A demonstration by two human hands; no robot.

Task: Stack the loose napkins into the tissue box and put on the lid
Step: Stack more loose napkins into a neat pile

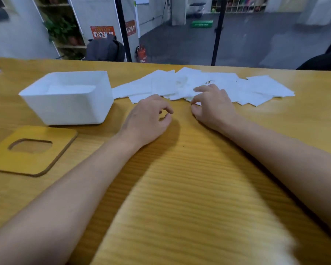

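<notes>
Right of the box (69, 100), the napkins (256, 87) lie spread, their near edge under our right hand (213, 107), fingers (203, 88) curled, grip unclear; our left hand (147, 120) curls loosely, empty.

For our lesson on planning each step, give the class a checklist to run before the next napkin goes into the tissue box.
1. Tissue box open on top: ok.
2. Room left in box: ok.
3. Wooden lid beside box, within reach: ok.
4. Loose napkins squared up: not ok, overlapping spread.
5. Left hand free: ok.
6. Right hand gripping a napkin: cannot tell.
</notes>
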